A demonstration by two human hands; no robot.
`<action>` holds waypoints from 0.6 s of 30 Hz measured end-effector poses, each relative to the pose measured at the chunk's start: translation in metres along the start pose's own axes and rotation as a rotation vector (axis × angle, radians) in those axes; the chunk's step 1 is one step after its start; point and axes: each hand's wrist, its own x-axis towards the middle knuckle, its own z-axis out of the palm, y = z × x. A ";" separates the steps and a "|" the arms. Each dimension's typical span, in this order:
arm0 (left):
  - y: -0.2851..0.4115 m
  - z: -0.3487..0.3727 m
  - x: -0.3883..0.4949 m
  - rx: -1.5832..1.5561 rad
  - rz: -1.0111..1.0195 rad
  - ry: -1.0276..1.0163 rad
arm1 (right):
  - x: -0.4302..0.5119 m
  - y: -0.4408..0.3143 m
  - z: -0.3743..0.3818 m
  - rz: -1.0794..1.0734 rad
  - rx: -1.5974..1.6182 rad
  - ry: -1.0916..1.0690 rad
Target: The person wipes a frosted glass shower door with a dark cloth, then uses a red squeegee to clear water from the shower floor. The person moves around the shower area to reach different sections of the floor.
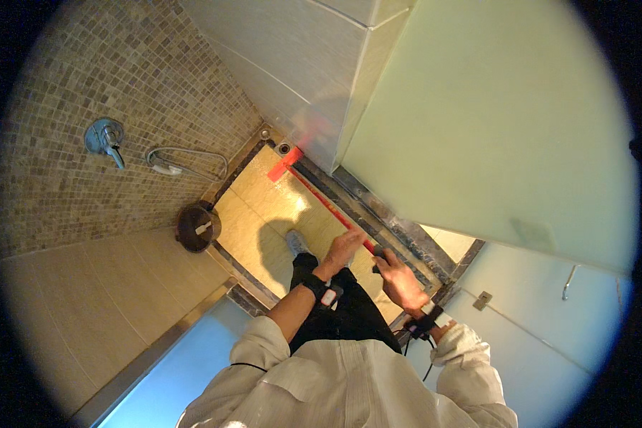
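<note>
A long-handled tool with a red pole and a flat red head slants across the tiled shower floor. Its head rests at the floor's far edge, beside the wall; whether it is a brush or a squeegee cannot be told. My left hand is closed around the pole's middle part. Lower down, my right hand grips the dark end of the pole. Both wrists wear black straps.
A dark round bucket with a light object inside stands in the left corner. On the mosaic wall are a shower mixer and a hand shower. Frosted glass stands at right. Near the tool's head lies a round floor drain.
</note>
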 end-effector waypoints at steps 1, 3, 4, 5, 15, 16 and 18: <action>-0.002 0.011 -0.003 -0.007 0.021 -0.025 | -0.013 0.005 -0.007 0.008 -0.001 0.004; -0.007 0.030 -0.011 0.042 0.026 -0.073 | -0.034 0.011 -0.013 0.007 -0.070 0.015; -0.009 0.037 -0.011 0.037 0.061 -0.102 | -0.041 0.013 -0.015 0.013 -0.075 0.013; -0.012 0.041 -0.012 0.046 0.124 -0.079 | -0.045 0.015 -0.015 0.033 -0.082 -0.005; -0.003 0.009 0.000 -0.025 0.027 -0.021 | -0.013 0.006 -0.011 -0.050 0.019 0.035; -0.003 0.016 -0.001 -0.022 -0.003 -0.044 | -0.024 0.008 -0.018 -0.046 0.002 0.024; -0.005 0.033 -0.004 -0.009 -0.019 -0.102 | -0.043 0.012 -0.024 0.021 -0.049 -0.022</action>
